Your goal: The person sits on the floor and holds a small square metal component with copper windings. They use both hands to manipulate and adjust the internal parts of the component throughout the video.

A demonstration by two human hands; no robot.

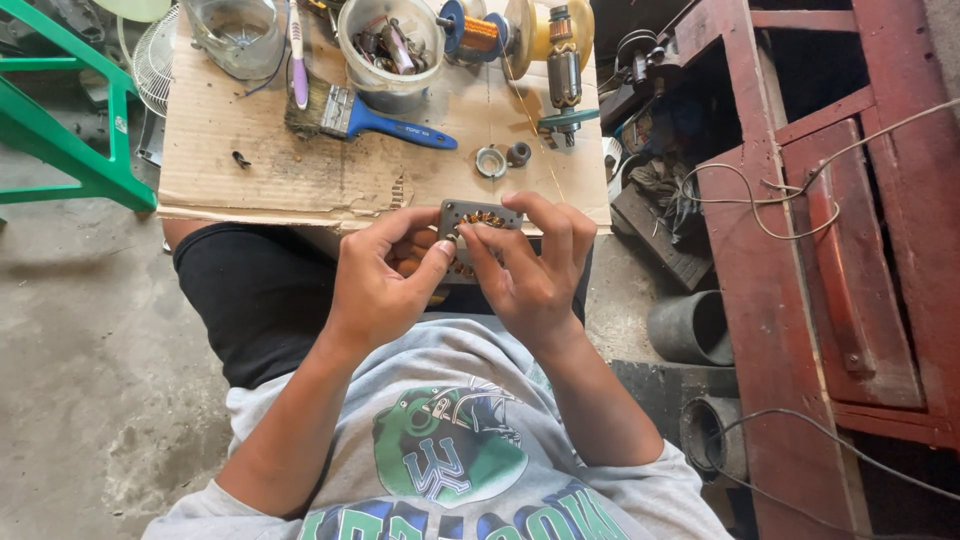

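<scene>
Both hands hold a small grey motor stator [478,217] with copper windings, just above my lap and at the near edge of a cardboard sheet [300,170]. My left hand [385,280] grips its left side, thumb pressed against the windings. On the other side my right hand [535,265] clasps it, fingers curled over the top edge. Most of the stator's lower half is hidden behind the fingers.
On the cardboard lie a blue-handled paintbrush [365,117], a toothbrush [297,55], a clear jar of small parts [392,45], a glass jar [237,35], a copper wire spool [478,33], a motor armature [564,70] and two small rings [503,158]. A green frame [70,120] stands left, red wooden boards [800,250] right.
</scene>
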